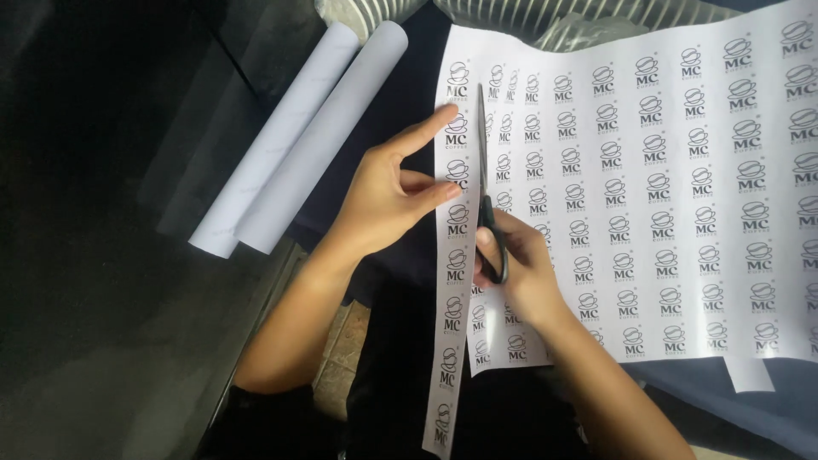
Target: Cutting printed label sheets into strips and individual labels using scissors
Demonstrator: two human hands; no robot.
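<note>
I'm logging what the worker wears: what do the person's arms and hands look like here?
Both forearms are bare to near the elbow. The left hand and right hand wear no gloves, rings or watch. A dark sleeve edge shows at the left elbow.

Two paper rolls (294, 140) block the left; dark surface (94, 255) beyond them lies open.

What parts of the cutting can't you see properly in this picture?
- Head view: the right hand covers the scissors' handles, so the grip is hidden.
- The printed sheet runs off the right edge; its full width is cut off.
- The cut strip leaves the bottom edge, so its end is unseen.
- The left hand hides the strip edge beneath it.
- The two paper rolls lie in dim light; their markings are too faint.
</note>
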